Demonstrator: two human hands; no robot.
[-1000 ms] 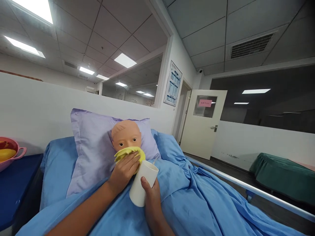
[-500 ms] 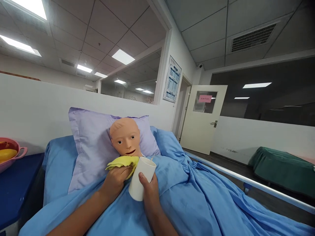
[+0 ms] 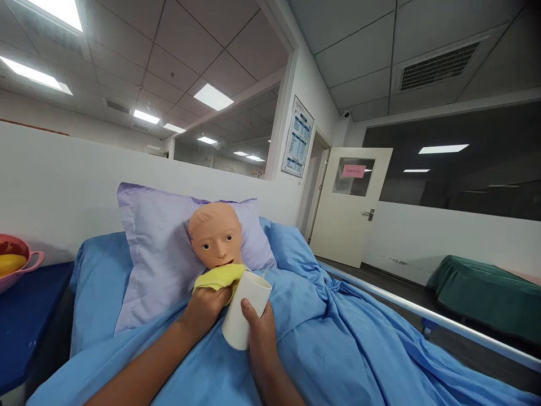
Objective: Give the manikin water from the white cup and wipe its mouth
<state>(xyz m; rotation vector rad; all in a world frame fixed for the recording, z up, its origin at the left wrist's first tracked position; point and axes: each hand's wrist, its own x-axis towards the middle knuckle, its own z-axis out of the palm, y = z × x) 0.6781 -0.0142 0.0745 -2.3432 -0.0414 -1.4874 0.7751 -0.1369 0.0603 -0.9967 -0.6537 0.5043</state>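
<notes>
A yellow cloth [image 3: 220, 276] is bunched in my left hand [image 3: 207, 307], whose fingers are closed on it. The cloth lies against the chin and lower mouth of a manikin head [image 3: 215, 234]. My right hand [image 3: 262, 332] grips a white cup [image 3: 243, 316] from its right side, thumb across the front. The cup leans with its rim up and to the right, just beside the cloth and below the manikin's chin. A thin pale stick or straw [image 3: 265, 273] shows behind the rim. What the cup contains is hidden.
The manikin rests on a lilac pillow [image 3: 156, 242] under a blue quilt [image 3: 321, 338]. A metal bed rail [image 3: 406, 301] runs along the right. On the dark blue bedside top [image 3: 34, 321] at left stands a pink basin [image 3: 25, 270] with a yellow object inside.
My left hand has moved the yellow cloth a little right and up, onto the manikin's lower mouth. The cup in my right hand has shifted very slightly right.
</notes>
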